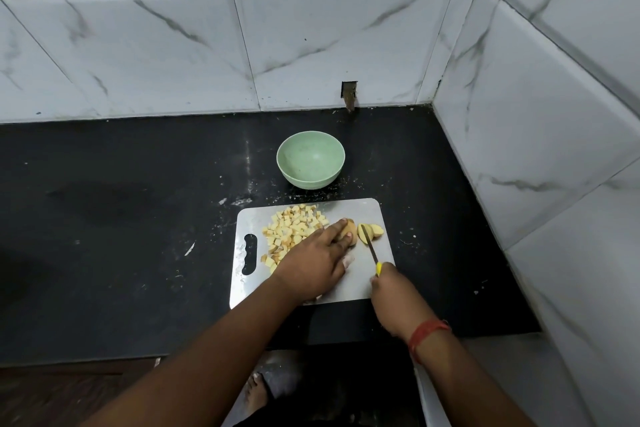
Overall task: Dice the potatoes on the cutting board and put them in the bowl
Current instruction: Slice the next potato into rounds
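Observation:
A steel cutting board (360,284) lies on the black counter. A heap of diced potato (294,229) covers its far left part. My left hand (313,263) holds down a potato piece (350,231) with its fingertips curled over it. My right hand (389,291) grips a knife (371,248) with a yellow handle; the blade stands between that piece and the cut slices (372,232) to its right. The green bowl (310,159) sits empty just behind the board.
The black counter (121,218) runs left from the board, with white specks and scraps near the board. Marble-patterned tiled walls close in behind and on the right. The counter's front edge is close to my arms; a foot shows on the floor below.

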`<state>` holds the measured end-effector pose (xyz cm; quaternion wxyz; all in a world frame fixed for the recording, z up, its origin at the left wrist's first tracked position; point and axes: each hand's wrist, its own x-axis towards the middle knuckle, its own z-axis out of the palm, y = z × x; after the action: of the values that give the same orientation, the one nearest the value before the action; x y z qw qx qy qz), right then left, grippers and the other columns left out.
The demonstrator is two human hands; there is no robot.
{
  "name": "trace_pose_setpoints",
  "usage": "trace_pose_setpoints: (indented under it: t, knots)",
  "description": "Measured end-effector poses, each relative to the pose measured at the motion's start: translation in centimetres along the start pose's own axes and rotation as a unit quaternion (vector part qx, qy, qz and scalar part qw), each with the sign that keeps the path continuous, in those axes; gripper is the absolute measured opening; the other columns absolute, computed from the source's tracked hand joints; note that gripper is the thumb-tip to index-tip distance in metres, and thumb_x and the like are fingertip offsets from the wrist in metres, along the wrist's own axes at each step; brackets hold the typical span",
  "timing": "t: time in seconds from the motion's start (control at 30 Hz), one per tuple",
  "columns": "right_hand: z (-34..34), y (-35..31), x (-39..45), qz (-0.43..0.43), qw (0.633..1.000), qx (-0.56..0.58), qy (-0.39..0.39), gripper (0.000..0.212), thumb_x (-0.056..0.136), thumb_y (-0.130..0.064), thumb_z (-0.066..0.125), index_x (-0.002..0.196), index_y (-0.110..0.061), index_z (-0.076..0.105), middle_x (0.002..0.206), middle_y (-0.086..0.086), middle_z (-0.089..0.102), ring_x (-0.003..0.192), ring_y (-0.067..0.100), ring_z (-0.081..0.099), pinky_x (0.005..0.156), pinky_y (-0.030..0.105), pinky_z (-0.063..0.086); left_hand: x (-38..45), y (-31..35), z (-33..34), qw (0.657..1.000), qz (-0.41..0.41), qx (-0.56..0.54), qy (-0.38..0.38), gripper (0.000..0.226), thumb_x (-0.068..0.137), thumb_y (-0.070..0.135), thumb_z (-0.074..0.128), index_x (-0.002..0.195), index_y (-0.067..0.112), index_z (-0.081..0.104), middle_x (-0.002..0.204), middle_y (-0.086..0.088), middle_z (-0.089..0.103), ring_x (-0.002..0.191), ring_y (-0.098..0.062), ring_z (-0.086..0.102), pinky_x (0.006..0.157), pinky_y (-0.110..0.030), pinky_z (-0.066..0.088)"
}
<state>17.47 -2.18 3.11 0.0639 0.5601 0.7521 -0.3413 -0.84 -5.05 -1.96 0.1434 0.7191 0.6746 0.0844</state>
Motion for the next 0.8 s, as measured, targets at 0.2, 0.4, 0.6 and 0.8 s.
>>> trace_pose_setpoints:
  t: [0.2, 0.4, 0.6, 0.8]
  knots:
    - [-0.5, -2.3, 2.1, -0.011, 1.000, -0.005, -0.004, 0.021, 0.102, -0.011, 0.039, 0.120, -0.002, 0.042, 0.113, 0.015, 0.062, 0.101, 0.028, 0.061, 0.066, 0.025, 0.033, -0.4, 0.1, -0.3, 1.000, 0.009, -0.007, 0.007, 0.061, 0.106, 0.045, 0.038, 0.159, 0.014, 0.032, 0.163, -0.006, 0.023, 0.142, -0.025, 0.040, 0.111, -0.034, 0.041]
    - [0.2, -2.6, 3.0, -0.004, 0.999, -0.030, -0.013, 0.026, 0.100, -0.008, 0.039, 0.125, 0.000, 0.039, 0.113, 0.017, 0.062, 0.102, 0.029, 0.061, 0.067, 0.026, 0.035, -0.4, 0.0, -0.4, 1.000, 0.006, -0.014, -0.003, 0.063, 0.106, 0.044, 0.040, 0.159, 0.010, 0.030, 0.167, -0.004, 0.019, 0.146, -0.024, 0.036, 0.117, -0.034, 0.036]
    - [0.6, -2.5, 3.6, 0.002, 0.999, -0.041, -0.020, 0.027, 0.097, -0.006, 0.039, 0.123, -0.002, 0.039, 0.112, 0.017, 0.062, 0.103, 0.030, 0.062, 0.073, 0.030, 0.042, -0.3, -0.5, 0.1, 1.000, 0.012, -0.002, -0.007, 0.062, 0.105, 0.040, 0.040, 0.158, 0.008, 0.030, 0.168, -0.004, 0.016, 0.145, -0.026, 0.037, 0.117, -0.035, 0.036]
    - [0.3, -2.6, 4.3, 0.008, 0.997, -0.065, -0.041, 0.036, 0.095, -0.004, 0.038, 0.131, 0.001, 0.035, 0.108, 0.014, 0.062, 0.100, 0.028, 0.062, 0.076, 0.031, 0.044, -0.1, -0.8, 0.5, 1.000, 0.020, 0.014, -0.004, 0.062, 0.106, 0.040, 0.040, 0.159, 0.009, 0.029, 0.168, -0.005, 0.017, 0.146, -0.028, 0.037, 0.121, -0.035, 0.032]
